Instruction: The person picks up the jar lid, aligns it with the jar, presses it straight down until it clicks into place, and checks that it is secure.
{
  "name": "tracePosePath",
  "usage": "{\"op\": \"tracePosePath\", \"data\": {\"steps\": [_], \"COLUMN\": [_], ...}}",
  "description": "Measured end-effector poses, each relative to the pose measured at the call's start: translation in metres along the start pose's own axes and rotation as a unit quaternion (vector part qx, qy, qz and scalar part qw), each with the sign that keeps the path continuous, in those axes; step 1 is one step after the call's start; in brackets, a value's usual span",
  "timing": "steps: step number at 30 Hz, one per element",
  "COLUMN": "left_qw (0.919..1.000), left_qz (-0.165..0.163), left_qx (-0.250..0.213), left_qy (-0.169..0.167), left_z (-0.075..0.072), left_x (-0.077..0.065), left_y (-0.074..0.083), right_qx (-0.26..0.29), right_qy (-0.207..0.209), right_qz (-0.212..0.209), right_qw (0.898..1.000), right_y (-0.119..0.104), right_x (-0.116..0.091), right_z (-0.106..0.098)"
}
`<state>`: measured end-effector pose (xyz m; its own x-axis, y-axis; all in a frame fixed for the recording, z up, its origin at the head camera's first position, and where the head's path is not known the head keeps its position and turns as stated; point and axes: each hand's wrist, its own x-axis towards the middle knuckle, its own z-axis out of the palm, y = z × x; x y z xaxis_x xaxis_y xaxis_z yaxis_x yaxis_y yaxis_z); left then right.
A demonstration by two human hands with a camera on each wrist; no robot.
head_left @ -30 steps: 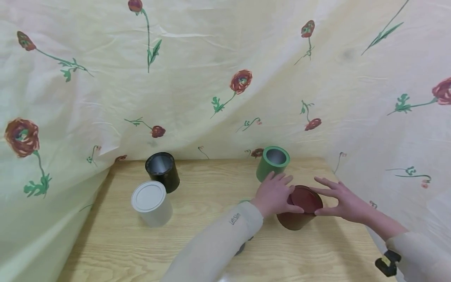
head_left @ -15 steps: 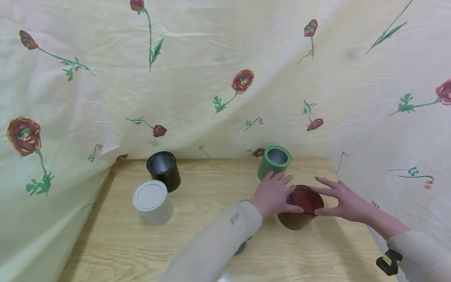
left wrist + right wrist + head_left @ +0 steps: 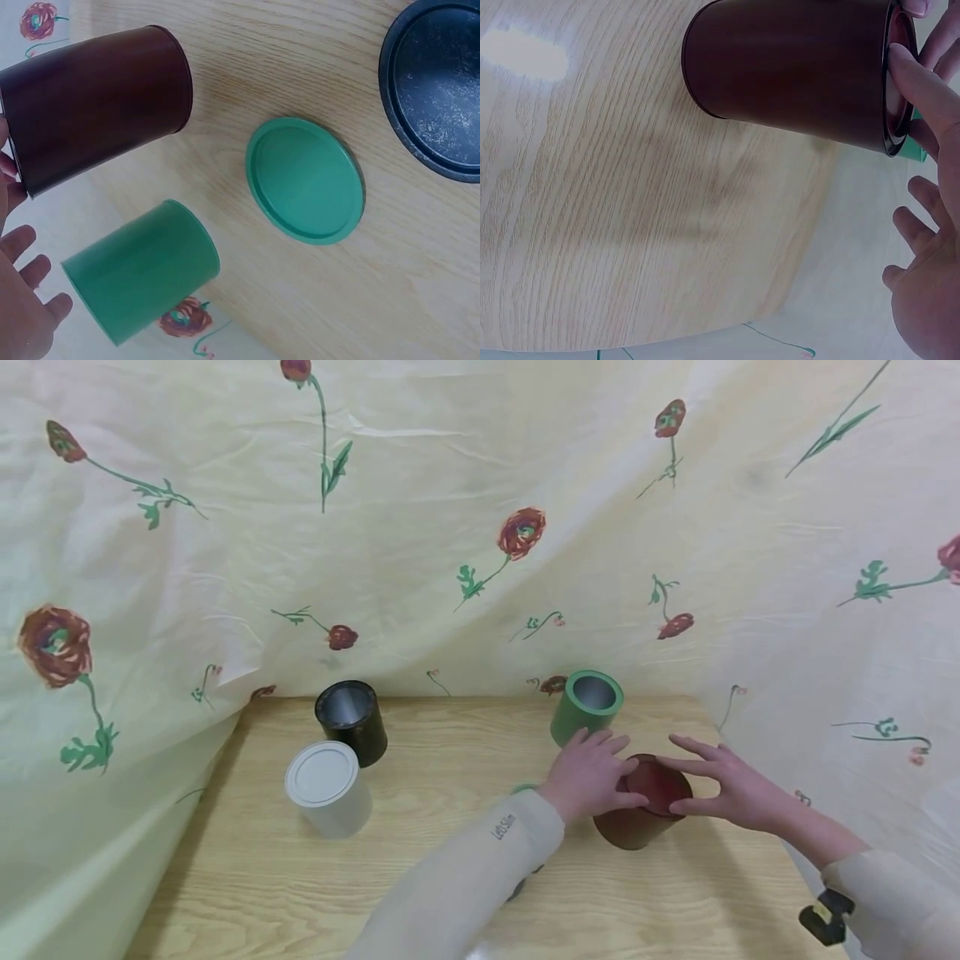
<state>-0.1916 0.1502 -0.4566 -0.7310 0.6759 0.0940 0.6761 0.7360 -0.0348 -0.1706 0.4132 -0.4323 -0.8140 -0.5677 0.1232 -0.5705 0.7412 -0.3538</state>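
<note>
A dark red-brown can (image 3: 630,830) stands upright on the table, its matching lid (image 3: 660,785) across the top; whether the lid is fully seated, I cannot tell. From the left, my left hand (image 3: 588,777) touches the lid's edge with thumb and fingers spread. My right hand (image 3: 738,789) does the same from the right, thumb and forefinger extended on the rim. The right wrist view shows the right thumb (image 3: 922,82) lying straight over the rim. Behind the left fingers stands a green can (image 3: 581,718) with no lid on it.
A green lid (image 3: 304,180) and a black lid (image 3: 442,86) lie flat on the wooden table (image 3: 442,743), mostly behind my left sleeve in the head view. At left are an uncovered black can (image 3: 360,735) and a lidded white can (image 3: 337,810). Flowered cloth (image 3: 420,527) hangs behind.
The head view has shifted slightly, so the scene sits a little further right. Both hands stay at the red-brown can's top with hardly any visible movement.
</note>
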Motion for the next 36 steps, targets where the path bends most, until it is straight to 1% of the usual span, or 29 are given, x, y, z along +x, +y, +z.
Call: {"op": "tracePosePath", "data": {"steps": [7,10,13,16,19,23,25,30,33,36], "left_qw": [0.9993,0.9978,0.9942,0.9906,0.9882,0.9857,0.9855,0.9862,0.9868,0.9897], "left_qz": [-0.023,-0.043,-0.070,-0.091,-0.102,-0.110,-0.111,-0.116,-0.114,-0.099], "left_qx": [-0.013,-0.028,-0.053,-0.071,-0.073,-0.070,-0.068,-0.066,-0.072,-0.067], "left_qy": [-0.025,-0.042,-0.063,-0.073,-0.087,-0.107,-0.109,-0.098,-0.090,-0.078], "left_z": [-0.007,-0.012,-0.017,-0.020,-0.020,-0.022,-0.024,-0.026,-0.023,-0.019], "left_x": [0.002,0.003,0.006,0.009,0.012,0.010,0.008,0.005,0.004,0.002], "left_y": [0.002,0.002,0.004,0.008,0.013,0.019,0.020,0.019,0.017,0.014], "right_qx": [0.001,-0.008,-0.026,-0.031,-0.036,-0.037,-0.022,0.025,0.027,0.022], "right_qy": [0.006,0.014,0.026,0.033,0.034,0.041,0.040,0.027,0.025,0.024], "right_qz": [-0.020,-0.038,-0.062,-0.077,-0.080,-0.069,-0.057,-0.027,-0.026,-0.023], "right_qw": [1.000,0.999,0.997,0.996,0.996,0.996,0.997,0.999,0.999,0.999], "right_y": [0.003,0.005,0.007,0.010,0.012,0.014,0.014,0.014,0.014,0.012], "right_x": [0.002,0.005,0.008,0.008,0.005,-0.003,-0.007,-0.009,-0.009,-0.008], "right_z": [0.001,0.003,0.004,0.004,0.006,0.010,0.013,0.016,0.015,0.012]}}
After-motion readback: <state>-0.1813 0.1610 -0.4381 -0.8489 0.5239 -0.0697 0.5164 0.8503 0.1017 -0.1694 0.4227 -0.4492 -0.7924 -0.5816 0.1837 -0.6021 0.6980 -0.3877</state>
